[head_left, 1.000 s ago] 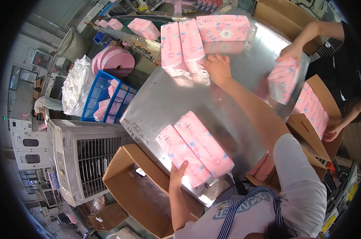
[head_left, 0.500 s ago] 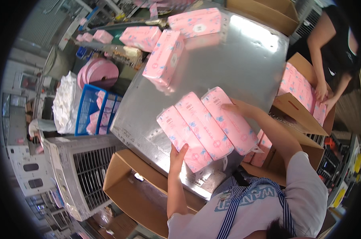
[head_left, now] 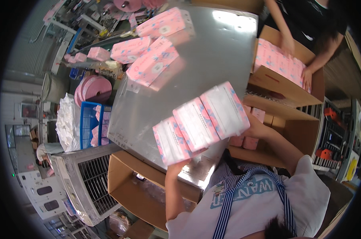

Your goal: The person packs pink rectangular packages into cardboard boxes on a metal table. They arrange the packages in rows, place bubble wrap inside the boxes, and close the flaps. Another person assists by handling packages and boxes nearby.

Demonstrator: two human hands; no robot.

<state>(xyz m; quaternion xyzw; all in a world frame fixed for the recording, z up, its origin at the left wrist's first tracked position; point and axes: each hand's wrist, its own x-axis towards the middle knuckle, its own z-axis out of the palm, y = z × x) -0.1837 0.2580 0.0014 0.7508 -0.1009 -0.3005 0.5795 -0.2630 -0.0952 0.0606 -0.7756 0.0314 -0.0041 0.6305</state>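
Note:
Three pink-and-white tissue packs (head_left: 195, 123) are pressed side by side in a row between my two hands, tilted so their pale ends face up, above the metal table (head_left: 212, 59). My left hand (head_left: 178, 165) grips the row from the near left end, its fingers mostly hidden under the packs. At the other end my right hand (head_left: 253, 124) is closed against the outermost pack, with part of it hidden behind. More pink tissue packs (head_left: 153, 62) lie at the table's far left, beside the end of the conveyor.
Right of me stands an open carton (head_left: 294, 137) with a few pink packs inside. Beyond it, another person's hands press on packs in a second carton (head_left: 286, 88). An open carton (head_left: 136, 187), a blue basket (head_left: 86, 125) and pink film rolls (head_left: 93, 89) are at left.
The three packs have been tipped up in my hands, from printed faces showing to pale ends showing. At the table's far left, one pack has shifted and turned.

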